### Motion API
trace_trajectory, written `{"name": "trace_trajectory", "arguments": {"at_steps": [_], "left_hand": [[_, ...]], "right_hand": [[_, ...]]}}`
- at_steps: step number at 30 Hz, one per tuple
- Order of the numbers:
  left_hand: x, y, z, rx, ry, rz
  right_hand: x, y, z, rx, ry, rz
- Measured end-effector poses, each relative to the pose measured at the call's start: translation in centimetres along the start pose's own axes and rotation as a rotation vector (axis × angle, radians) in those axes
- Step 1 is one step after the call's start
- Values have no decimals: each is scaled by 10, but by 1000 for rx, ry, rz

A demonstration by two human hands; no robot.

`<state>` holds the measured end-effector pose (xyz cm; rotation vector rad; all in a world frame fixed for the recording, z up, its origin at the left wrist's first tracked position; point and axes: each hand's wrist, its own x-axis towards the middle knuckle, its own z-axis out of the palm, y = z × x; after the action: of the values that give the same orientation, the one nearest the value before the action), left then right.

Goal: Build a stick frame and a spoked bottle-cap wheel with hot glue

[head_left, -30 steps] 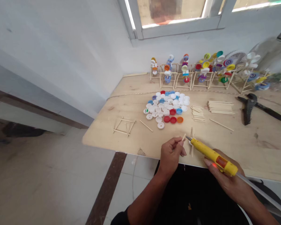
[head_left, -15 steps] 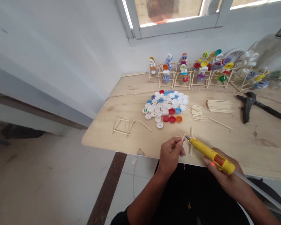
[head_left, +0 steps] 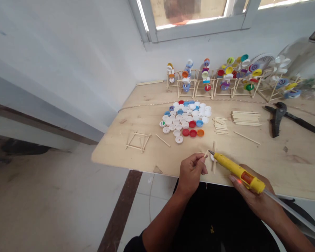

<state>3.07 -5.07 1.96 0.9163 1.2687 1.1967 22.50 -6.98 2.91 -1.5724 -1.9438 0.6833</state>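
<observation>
Between the thumb and fingers of my left hand point(head_left: 191, 171) is a short wooden stick point(head_left: 206, 153), its free end pointing up and right. My right hand point(head_left: 259, 199) is wrapped round a yellow hot glue gun point(head_left: 235, 168) with a glowing red light and a long clear glue stick in its back. The gun's metal nozzle is right at the tip of the stick; whether they touch I cannot tell. Just under the nozzle, a white bottle cap point(head_left: 212, 157) lies against crossed sticks point(head_left: 214, 166) on the wooden table point(head_left: 136, 115), partly hidden by the gun.
A cluster of bottle caps point(head_left: 182, 117) lies mid-table, with stick piles point(head_left: 246, 118) and black pliers point(head_left: 278, 119) to its right. A square stick frame point(head_left: 138, 141) is at left. Along the wall stand several stick-and-cap models point(head_left: 206, 84). A twisted cord point(head_left: 147, 105) crosses the table.
The glue gun has shifted slightly to the right, its nozzle now a little further along from my left fingers. The left hand and stick have hardly moved.
</observation>
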Motion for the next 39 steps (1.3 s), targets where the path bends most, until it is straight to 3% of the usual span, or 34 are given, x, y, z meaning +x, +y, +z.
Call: {"name": "trace_trajectory", "arguments": {"at_steps": [18, 23, 26, 29, 33, 39], "left_hand": [[0, 2, 0, 9, -2, -13], [-2, 6, 1, -12, 5, -21], [-2, 5, 0, -13, 4, -2], [2, 3, -5, 51, -14, 69], [11, 3, -14, 328, -67, 256], [25, 3, -20, 818, -138, 548]], "right_hand": [[6, -1, -2, -10, -14, -20], [5, -2, -3, 120, 17, 103], [9, -5, -9, 301, 133, 262], [16, -7, -21, 467, 218, 381], [22, 0, -36, 614, 173, 384], [22, 15, -29, 735, 127, 473]]}}
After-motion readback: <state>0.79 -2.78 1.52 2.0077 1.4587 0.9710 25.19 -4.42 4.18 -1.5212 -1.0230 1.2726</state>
